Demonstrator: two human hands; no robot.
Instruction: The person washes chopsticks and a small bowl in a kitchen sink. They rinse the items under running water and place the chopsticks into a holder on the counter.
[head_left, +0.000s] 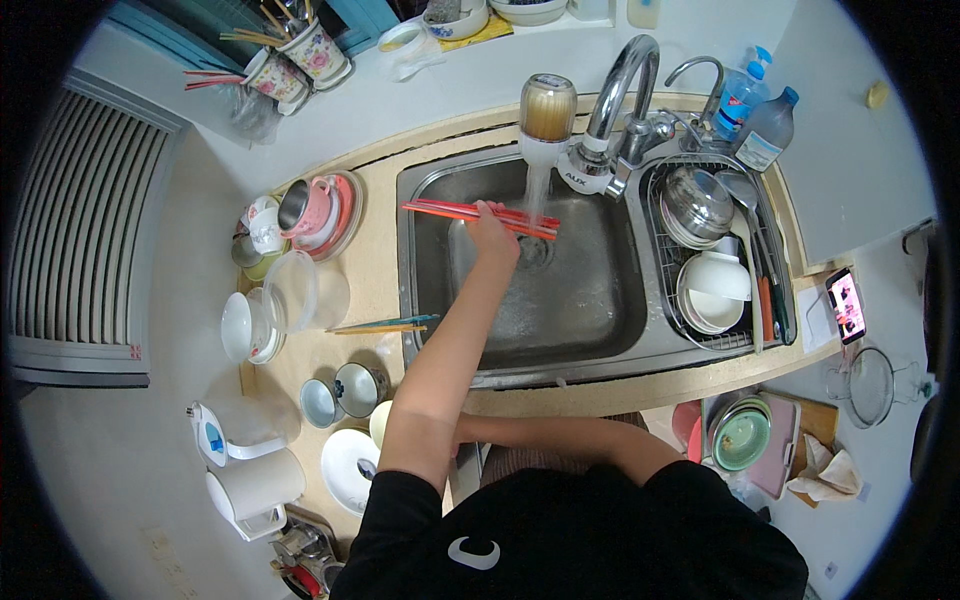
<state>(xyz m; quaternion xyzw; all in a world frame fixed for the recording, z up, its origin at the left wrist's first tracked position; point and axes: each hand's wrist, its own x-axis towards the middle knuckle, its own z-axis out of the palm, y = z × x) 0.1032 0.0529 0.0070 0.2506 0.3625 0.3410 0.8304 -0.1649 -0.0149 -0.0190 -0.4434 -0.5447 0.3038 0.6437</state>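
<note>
My left hand (493, 225) grips a bundle of red chopsticks (442, 211) above the stainless steel sink (525, 315). Water (537, 187) pours from the filter (548, 112) fitted on the chrome faucet (641, 67), landing on the right end of the bundle. My right forearm (555, 439) crosses low in front of my body towards the left. The right hand itself is hidden behind my left forearm, close to a pale yellow cup (381, 422) and a white plate (346, 469). Blue and yellow chopsticks (386, 327) lie on the counter, their tips over the sink's left rim.
A wire dish rack (720, 341) with bowls and utensils stands right of the sink. On the left counter are two enamel-like cups (360, 390), a clear plastic container (296, 292), stacked pink dishes (345, 210) and a white pitcher (259, 484). A lit phone (846, 306) rests far right.
</note>
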